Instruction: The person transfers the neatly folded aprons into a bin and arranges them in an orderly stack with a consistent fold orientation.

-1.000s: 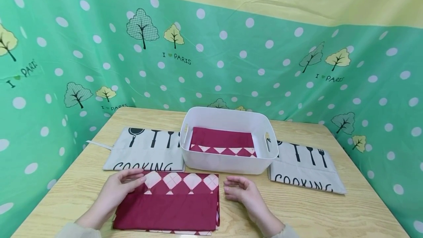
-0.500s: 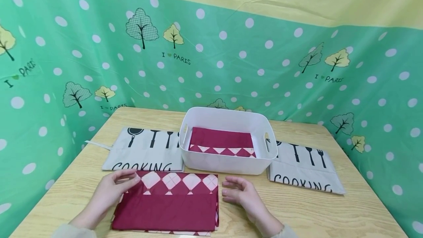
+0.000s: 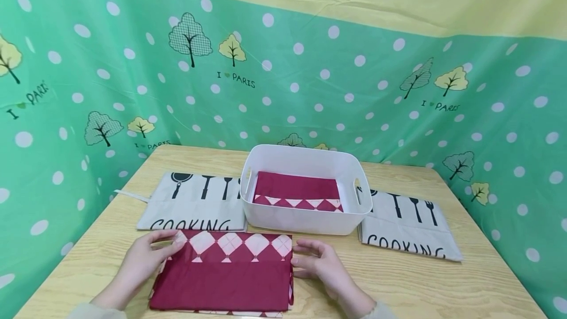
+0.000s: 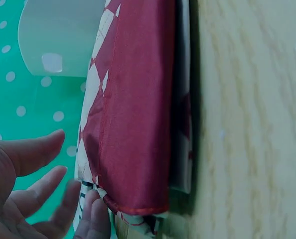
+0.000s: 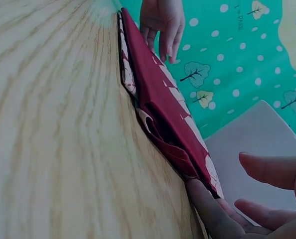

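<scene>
A folded dark red cloth with a band of white diamonds lies flat at the front of the table. My left hand is at its far left corner, fingers loosely bent. In the left wrist view, fingertips meet the corner of the cloth while the thumb stands apart. My right hand is at the right edge, thumb raised away from the cloth. Seen from the right wrist, the lower fingers touch the edge where the folded layers show.
Behind the cloth stands a white plastic basket with a similar red folded cloth inside. Folded grey cloths printed "COOKING" lie left and right of it. A green dotted curtain hangs behind the wooden table.
My left hand has shifted slightly left along the cloth's far corner. My right hand has come in to the right edge, where a gap showed before. The cloth stays in place.
</scene>
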The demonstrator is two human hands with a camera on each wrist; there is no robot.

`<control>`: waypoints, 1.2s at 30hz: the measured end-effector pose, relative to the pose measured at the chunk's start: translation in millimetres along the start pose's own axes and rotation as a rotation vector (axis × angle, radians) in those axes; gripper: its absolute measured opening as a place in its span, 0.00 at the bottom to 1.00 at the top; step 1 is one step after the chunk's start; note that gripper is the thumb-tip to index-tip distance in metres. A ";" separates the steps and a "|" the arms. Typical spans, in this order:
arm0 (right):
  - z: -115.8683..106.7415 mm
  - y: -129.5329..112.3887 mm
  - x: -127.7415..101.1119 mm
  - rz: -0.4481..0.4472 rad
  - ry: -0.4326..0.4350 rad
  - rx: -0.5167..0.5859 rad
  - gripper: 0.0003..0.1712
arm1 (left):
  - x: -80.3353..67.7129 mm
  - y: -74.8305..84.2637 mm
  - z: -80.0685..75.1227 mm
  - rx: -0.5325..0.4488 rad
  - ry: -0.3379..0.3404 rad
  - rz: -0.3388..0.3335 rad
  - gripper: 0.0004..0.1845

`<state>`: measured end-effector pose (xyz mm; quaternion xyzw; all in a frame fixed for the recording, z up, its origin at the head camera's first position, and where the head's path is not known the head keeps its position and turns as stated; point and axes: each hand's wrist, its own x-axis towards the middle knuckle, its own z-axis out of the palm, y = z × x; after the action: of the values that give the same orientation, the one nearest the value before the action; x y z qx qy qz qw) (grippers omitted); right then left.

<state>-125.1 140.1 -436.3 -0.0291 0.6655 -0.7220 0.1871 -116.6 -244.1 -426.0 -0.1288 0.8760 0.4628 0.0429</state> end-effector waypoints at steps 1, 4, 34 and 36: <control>0.5 0.2 0.0 0.003 0.003 -0.003 0.38 | 0.1 0.0 -0.1 0.015 0.000 0.003 0.35; 1.8 1.0 -0.2 0.008 0.009 -0.015 0.39 | 0.6 0.5 -0.5 0.055 -0.004 0.007 0.36; 2.6 4.9 0.0 0.045 -0.081 -0.050 0.31 | 0.2 4.9 9.8 0.142 -0.056 0.144 0.16; 1.5 4.0 0.3 0.049 -0.082 -0.039 0.31 | -0.7 5.9 10.0 0.130 -0.088 0.137 0.18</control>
<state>-124.1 138.4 -440.1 -0.0460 0.6715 -0.7024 0.2314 -117.9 -232.6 -426.9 -0.0453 0.9081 0.4123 0.0581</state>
